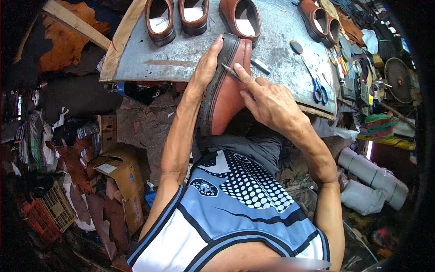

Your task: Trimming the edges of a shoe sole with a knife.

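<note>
A brown leather shoe (229, 102) with a thick black sole (209, 102) is tilted on its side at the table's near edge. My left hand (207, 68) is pressed along the sole, fingers stretched up near the heel end, steadying the shoe. In my right hand (267, 97) is a slim, pointed, pen-like tool (230, 71), pinched with the index finger along it. Its tip meets the line where the brown upper joins the sole. A silver and dark bar-shaped item (260, 66) lies on the table just beyond the shoe.
Several brown shoes (158, 20) line the far side of the metal-topped table (181, 65). Blue-handled scissors (320, 93) lie at its right. A round fan (398, 77) and wrapped rolls (371, 174) are farther right. A cardboard box (124, 181) and crates (59, 206) sit at left.
</note>
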The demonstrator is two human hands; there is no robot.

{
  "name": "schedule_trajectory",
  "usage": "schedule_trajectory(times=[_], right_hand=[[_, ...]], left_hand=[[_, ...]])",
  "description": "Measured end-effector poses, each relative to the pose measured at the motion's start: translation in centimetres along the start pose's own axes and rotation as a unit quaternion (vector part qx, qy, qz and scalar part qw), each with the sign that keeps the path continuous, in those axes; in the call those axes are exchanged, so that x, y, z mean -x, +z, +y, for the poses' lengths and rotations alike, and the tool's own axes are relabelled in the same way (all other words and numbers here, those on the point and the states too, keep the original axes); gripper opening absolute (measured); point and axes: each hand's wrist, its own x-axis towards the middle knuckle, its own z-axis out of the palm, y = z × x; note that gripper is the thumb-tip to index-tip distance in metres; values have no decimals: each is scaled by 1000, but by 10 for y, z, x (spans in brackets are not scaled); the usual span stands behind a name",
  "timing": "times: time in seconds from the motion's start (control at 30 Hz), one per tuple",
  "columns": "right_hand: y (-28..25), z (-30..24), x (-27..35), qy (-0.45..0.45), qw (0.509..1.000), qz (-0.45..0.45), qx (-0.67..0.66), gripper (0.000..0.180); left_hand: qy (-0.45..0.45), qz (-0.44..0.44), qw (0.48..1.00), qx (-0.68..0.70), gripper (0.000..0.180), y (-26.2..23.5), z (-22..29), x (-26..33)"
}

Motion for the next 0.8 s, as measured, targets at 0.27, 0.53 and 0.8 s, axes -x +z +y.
schedule_trajectory(times=[0.27,0.53,0.8], right_hand=[[-3,1,0,9,1000,15,-13,59],[-2,8,-2,-12,999,41,-3,58],[-3,12,-9,-52,995,88,10,59]], left_hand=[[8,9,1000,12,59,0,-4,-3],[20,12,999,-32,60,9,9,7],[93,-6,996,-1,61,-1,-18,-9]])
